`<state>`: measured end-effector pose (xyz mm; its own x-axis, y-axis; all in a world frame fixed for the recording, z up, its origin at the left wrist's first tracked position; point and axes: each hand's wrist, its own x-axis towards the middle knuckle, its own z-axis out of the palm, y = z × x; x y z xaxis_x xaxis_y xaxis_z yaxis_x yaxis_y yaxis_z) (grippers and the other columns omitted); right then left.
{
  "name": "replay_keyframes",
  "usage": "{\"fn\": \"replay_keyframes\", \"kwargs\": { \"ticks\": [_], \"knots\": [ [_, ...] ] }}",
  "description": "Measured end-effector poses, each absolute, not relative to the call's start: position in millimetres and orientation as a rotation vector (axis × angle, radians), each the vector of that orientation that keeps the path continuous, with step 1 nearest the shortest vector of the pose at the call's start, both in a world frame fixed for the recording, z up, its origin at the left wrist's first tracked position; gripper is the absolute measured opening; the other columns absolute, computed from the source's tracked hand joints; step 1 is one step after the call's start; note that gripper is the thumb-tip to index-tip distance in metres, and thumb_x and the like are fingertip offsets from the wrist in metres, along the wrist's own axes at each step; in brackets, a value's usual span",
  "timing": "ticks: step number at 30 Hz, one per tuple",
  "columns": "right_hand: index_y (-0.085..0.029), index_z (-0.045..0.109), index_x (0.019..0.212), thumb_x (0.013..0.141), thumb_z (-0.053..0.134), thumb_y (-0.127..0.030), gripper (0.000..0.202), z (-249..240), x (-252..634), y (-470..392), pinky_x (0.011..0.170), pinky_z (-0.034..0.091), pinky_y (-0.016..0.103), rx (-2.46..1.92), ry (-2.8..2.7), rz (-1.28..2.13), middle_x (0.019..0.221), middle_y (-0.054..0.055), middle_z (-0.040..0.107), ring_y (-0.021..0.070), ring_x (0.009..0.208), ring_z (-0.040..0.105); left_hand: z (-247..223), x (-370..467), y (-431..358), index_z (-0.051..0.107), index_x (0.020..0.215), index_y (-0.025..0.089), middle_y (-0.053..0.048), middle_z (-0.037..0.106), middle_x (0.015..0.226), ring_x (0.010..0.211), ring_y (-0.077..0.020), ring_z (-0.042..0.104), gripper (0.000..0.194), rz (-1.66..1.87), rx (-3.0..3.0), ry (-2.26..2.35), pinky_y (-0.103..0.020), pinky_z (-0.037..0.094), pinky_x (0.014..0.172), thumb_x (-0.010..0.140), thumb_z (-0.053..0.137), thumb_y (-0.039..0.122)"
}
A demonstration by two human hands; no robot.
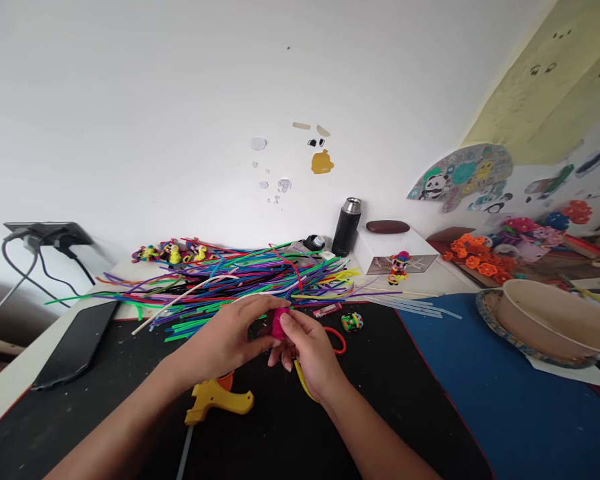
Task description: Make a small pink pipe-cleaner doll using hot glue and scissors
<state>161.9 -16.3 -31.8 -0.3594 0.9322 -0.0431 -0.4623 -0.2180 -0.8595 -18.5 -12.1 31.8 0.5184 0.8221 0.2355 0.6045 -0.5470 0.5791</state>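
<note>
This looks like a home craft corner, a hobby desk pushed against a plain white wall (155,100). A big heap of coloured pipe-cleaner stems (240,280) sprawls across the tabletop (290,427), which is covered by a black mat beside a blue one (505,400). A yellow glue gun (215,399) lies close by. Small finished pipe-cleaner figures (173,253) line up at the back, orange pipe-cleaner flowers (480,263) pile up on the right, and cartoon stickers with a panda (455,177) dress the wall. Domestic touches too: a black insulated flask (348,227), a dark smartphone (77,343), a wall socket with plugged cables (50,235).
</note>
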Motion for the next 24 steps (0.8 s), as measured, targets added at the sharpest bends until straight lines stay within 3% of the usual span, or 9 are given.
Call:
{"fn": "replay_keyframes", "kwargs": {
  "ticks": [8, 15, 24],
  "knots": [
    [-0.016, 0.067, 0.076, 0.087, 0.078, -0.063, 0.049, -34.9, 162.9, -13.7, 0.037, 0.032, 0.017, -0.736, -1.019, 1.741, 0.058, -0.001, 0.063, 0.0124, 0.043, 0.065, 32.8, -16.7, -12.3, 0.066, 0.134, 0.028, -0.006, 0.076, 0.128, 0.112, -0.0248, 0.073, 0.04, 0.677, 2.308, 1.185, -0.032, 0.057, 0.094, 0.095, 0.073, 0.031],
    [-0.017, 0.068, 0.089, 0.088, 0.077, -0.062, 0.046, -33.3, 160.6, -16.2, 0.035, 0.03, 0.017, -0.711, -0.956, 1.782, 0.066, -0.002, 0.063, 0.0134, 0.043, 0.066, 32.6, -17.8, -11.8, 0.064, 0.136, 0.028, -0.006, 0.076, 0.13, 0.114, -0.0244, 0.073, 0.042, 0.66, 2.318, 1.182, -0.034, 0.056, 0.099, 0.095, 0.071, 0.026],
    [-0.016, 0.066, 0.086, 0.088, 0.076, -0.062, 0.047, -34.4, 161.8, -16.3, 0.036, 0.031, 0.018, -0.739, -0.899, 1.783, 0.063, 0.0, 0.065, 0.0141, 0.044, 0.065, 32.5, -13.8, -13.2, 0.065, 0.135, 0.027, -0.009, 0.075, 0.131, 0.116, -0.0269, 0.072, 0.042, 0.656, 2.358, 1.181, -0.038, 0.055, 0.101, 0.094, 0.069, 0.025]
  ]
}}
